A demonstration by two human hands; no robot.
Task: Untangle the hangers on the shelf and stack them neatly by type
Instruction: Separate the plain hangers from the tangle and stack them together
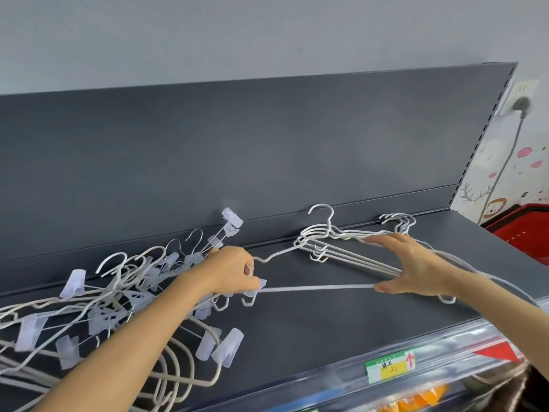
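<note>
early going. right hand [413, 264], fingers [383, 239] wide, rests on a few stacked wire hangers [347, 255]; left hand [234, 272] pinches one loose hanger [315, 288]; tangle [124, 292] behind it unsorted.

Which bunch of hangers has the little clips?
The tangled heap on the left; the neat stack by the right hand has plain hangers, no clips.

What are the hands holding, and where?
The left hand grips a white wire hanger at one end corner; the right hand, spread open, only touches its bottom bar with the thumb.
</note>
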